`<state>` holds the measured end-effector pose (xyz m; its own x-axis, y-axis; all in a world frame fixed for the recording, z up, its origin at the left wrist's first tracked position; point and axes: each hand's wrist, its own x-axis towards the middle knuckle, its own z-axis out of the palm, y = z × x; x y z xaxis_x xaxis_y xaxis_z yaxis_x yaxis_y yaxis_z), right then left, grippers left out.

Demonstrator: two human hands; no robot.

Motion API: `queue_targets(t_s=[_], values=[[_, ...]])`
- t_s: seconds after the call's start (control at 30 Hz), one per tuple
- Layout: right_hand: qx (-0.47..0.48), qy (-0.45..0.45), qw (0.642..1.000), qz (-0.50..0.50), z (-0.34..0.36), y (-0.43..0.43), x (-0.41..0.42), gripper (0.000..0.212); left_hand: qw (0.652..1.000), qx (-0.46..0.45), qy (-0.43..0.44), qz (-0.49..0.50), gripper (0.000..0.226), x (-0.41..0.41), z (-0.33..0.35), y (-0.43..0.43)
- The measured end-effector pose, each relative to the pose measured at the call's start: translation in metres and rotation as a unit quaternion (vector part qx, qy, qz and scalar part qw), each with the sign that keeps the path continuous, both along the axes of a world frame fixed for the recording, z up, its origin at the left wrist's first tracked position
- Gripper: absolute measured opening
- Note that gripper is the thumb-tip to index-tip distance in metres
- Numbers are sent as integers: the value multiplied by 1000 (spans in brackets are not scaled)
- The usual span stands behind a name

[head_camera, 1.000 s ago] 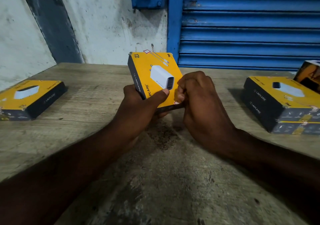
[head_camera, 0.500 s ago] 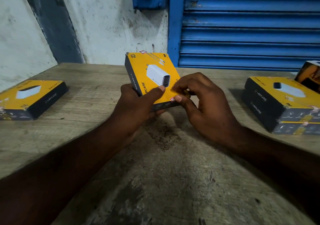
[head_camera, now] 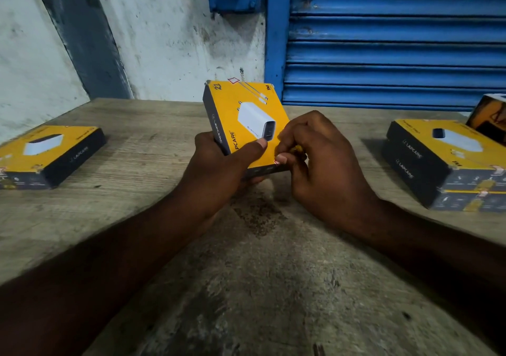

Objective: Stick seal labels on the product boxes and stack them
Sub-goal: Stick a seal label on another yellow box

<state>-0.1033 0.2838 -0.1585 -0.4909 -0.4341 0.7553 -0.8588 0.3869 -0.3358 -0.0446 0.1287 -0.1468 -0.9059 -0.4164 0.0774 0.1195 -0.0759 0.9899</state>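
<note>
Box [head_camera: 246,120]: off the table [head_camera: 260,273], tilted yellow face up, held between both hands.
Left hand [head_camera: 219,169]: wrapped round the near left edge, thumb flat across the face, fingers underneath.
Right hand [head_camera: 323,169]: fingers curled, pinching the near right corner, thumb tip on the seal [head_camera: 276,161].
Seal: only a red edge shows beside the thumb. A second tab [head_camera: 233,80] stands at the far edge.
Change: a second ago the right hand was balled tight over that corner. It has since loosened to a thumb-and-finger pinch.
Meaning: I'd say the seal is on and being rubbed down, so stacking is probably next.
Stack [head_camera: 443,164]: two boxes, well off to the right.
Lone box [head_camera: 46,155]: far left.
</note>
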Motion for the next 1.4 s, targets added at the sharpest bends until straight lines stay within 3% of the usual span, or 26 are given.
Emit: queue_targets(t_s=[0.27,0.57,1.0,1.27,1.4], values=[[55,34,997,-31,-1,-4,-1,21,999,28,0,-31,43,0,-1,-1],[51,33,998,-34,-2,-5,1,25,998,44,-4,-37,55,-2,-2,-2],[44,21,999,-24,-1,-5,4,29,990,106,-33,-85,29,1,1,-2],[3,14,1000,10,-4,-1,4,12,985,137,-53,-94,20,2,6,-6],[-23,-65,997,35,-2,1,5,31,983,148,-60,-95,13,2,7,-8]])
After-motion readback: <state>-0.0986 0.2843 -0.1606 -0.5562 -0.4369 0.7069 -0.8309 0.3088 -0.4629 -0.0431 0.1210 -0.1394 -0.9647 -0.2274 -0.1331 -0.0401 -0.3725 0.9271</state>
